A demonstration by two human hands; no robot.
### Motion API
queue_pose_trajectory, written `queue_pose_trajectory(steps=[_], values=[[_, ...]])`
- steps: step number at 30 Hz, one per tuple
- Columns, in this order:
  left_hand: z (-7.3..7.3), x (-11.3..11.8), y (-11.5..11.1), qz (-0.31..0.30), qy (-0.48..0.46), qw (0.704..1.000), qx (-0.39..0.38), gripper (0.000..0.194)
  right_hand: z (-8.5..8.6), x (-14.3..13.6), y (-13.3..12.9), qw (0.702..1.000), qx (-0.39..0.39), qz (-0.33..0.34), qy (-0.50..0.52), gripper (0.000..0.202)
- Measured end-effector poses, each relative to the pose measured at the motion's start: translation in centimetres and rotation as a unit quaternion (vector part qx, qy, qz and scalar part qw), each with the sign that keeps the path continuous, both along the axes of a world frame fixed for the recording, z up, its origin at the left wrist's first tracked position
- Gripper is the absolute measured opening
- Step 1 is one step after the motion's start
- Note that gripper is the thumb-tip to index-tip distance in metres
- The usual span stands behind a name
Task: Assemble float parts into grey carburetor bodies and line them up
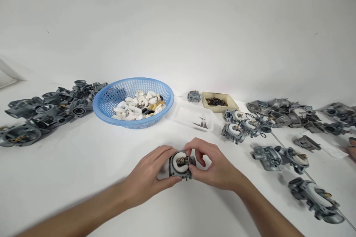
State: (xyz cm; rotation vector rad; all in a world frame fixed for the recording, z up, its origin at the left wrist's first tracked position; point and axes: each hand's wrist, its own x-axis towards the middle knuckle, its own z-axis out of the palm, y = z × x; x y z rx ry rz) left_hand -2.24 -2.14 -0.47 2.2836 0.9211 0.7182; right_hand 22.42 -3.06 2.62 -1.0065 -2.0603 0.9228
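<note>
A grey metal carburetor (172, 172) lies in front of me with its open bowl side facing up. A white C-shaped float (176, 163) sits inside, around brass jets (182, 160). My left hand (148, 172) grips the carburetor body from the left, fingers behind and thumb along the front edge. From the right, my right hand (214, 164) has its thumb and index finger closed on the float's hinge end. Whether a small pin is between those fingertips is hidden.
Behind stand a blue basket (133, 80) of floats, a white tray (183, 116) with small pins and a cream tray (222, 109) of black rings. Carburetor bodies (47, 109) pile up left; more carburetors (314, 198) lie right. Another person's hand (352, 148) shows at the right edge.
</note>
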Motion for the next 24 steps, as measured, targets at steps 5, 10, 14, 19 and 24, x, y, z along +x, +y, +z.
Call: queue_pose_trajectory(steps=[5,10,14,19,24], values=[[0.01,0.05,-0.03,-0.002,-0.005,1.0,0.0,0.047,0.04,0.0,-0.1,1.0,-0.002,0.0,-0.005,0.052],[-0.05,0.0,-0.02,-0.002,0.0,1.0,0.0,0.048,0.17,0.09,-0.18,1.0,0.001,0.002,-0.016,0.053],[-0.07,-0.01,0.05,-0.002,-0.005,1.0,0.002,0.049,0.23,0.14,-0.14,0.999,-0.011,0.008,-0.032,0.057],[0.04,-0.01,0.14,-0.003,-0.008,1.0,0.007,0.05,0.28,0.13,-0.14,0.999,-0.016,0.01,-0.042,0.058],[0.37,0.08,0.15,-0.009,-0.006,1.0,-0.008,0.046,0.36,0.1,-0.24,0.999,-0.013,0.008,-0.037,0.059]])
